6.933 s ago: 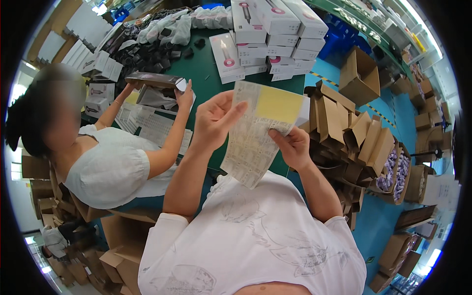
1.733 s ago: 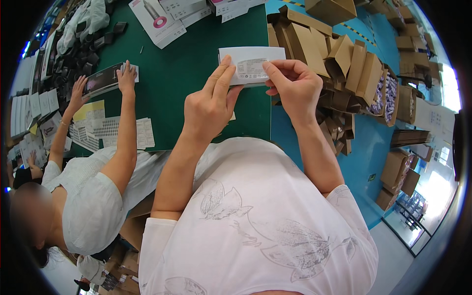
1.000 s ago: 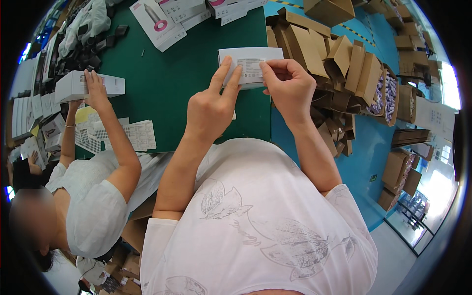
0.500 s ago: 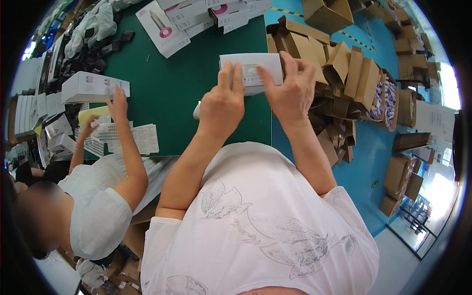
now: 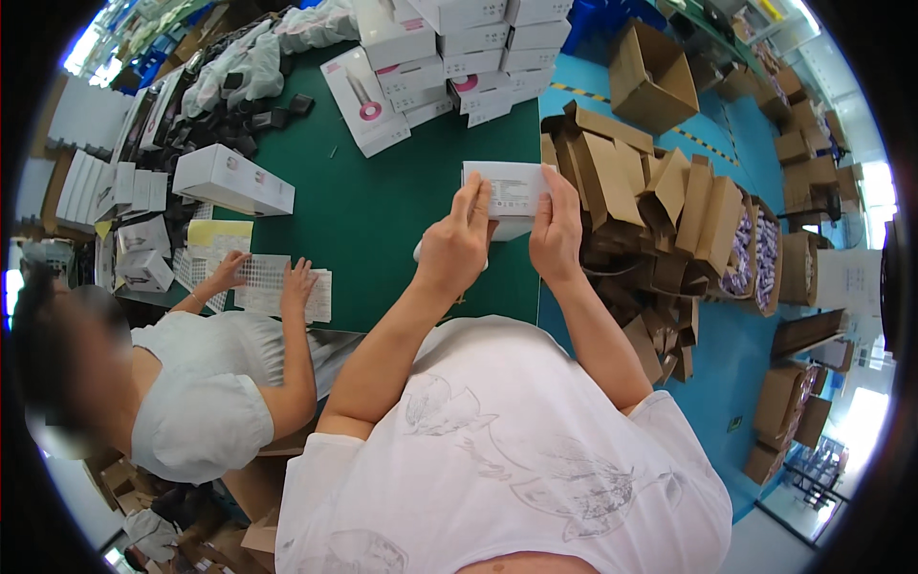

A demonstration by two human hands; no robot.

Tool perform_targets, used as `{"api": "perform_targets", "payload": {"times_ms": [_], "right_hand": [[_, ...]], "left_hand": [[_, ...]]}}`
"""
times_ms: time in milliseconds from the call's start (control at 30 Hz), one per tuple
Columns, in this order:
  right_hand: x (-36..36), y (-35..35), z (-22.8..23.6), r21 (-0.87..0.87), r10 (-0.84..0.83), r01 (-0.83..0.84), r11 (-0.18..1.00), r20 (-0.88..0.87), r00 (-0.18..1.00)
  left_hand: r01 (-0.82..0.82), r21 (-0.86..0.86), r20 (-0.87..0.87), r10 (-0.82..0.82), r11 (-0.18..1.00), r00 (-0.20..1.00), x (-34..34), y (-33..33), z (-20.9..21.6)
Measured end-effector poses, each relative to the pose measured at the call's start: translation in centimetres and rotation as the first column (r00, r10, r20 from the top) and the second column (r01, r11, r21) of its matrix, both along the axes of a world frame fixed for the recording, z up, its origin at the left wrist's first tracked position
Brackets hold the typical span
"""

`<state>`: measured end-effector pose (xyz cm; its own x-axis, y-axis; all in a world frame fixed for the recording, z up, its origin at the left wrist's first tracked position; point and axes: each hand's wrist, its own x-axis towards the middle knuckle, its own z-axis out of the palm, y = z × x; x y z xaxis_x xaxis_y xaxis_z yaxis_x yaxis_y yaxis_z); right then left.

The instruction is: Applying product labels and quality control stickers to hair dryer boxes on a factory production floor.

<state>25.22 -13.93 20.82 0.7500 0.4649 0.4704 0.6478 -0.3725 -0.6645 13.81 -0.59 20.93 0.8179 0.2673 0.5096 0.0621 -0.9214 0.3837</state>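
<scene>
Between my two hands is a small white carton [image 5: 521, 175] with a printed face turned up, held over the right edge of the green table [image 5: 382, 258]. My left hand [image 5: 457, 247] grips its left side, fingers lying along the printed face. On the carton's right side, my right hand [image 5: 557, 232] is closed with the thumb near the front edge. A small white object [image 5: 418, 251] lies mostly hidden behind my left hand, its kind unclear.
Stacked white boxes [image 5: 411, 77] stand at the table's far side. At left, a co-worker's hands [image 5: 298, 285] rest on sticker sheets and papers, near a long white box [image 5: 229, 182] and a yellow sheet [image 5: 218, 234]. Brown cardboard boxes [image 5: 612, 182] crowd the right.
My right hand's raised fingers have come down onto the carton's right side. The co-worker's hands have moved from the long box and yellow sheet to the papers. The whole view has shifted.
</scene>
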Motion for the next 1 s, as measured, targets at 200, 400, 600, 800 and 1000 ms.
{"api": "perform_targets", "payload": {"times_ms": [200, 400, 600, 800, 1000], "right_hand": [[-0.2, 2.2, 2.0, -0.242, -0.103, 0.132, 0.961, 0.128, 0.986], [-0.1, 2.2, 2.5, -0.170, -0.178, 0.183, 0.968, 0.043, 0.983], [-0.9, 1.1, 3.9, -0.339, -0.295, 0.241, 0.909, -0.118, 0.948], [1.6, -0.6, 0.8, -0.124, -0.109, 0.093, 0.988, -0.126, 0.986], [3.6, -2.0, 2.1, -0.161, 0.103, -0.149, 0.976, -0.262, 0.959]], "left_hand": [[0.071, -0.090, 0.087, -0.063, 0.993, 0.994, -0.7, 0.3, -1.0], [0.071, -0.172, 0.068, -0.061, 0.982, 0.996, -1.0, -0.2, -0.7], [0.064, -0.036, 0.147, -0.058, 0.997, 0.987, -0.1, -2.2, 0.3], [0.092, -0.079, 0.056, -0.088, 0.993, 0.995, -1.0, -0.7, -0.8], [0.095, -0.060, 0.071, -0.090, 0.994, 0.993, -1.7, 0.1, -0.8]]}}
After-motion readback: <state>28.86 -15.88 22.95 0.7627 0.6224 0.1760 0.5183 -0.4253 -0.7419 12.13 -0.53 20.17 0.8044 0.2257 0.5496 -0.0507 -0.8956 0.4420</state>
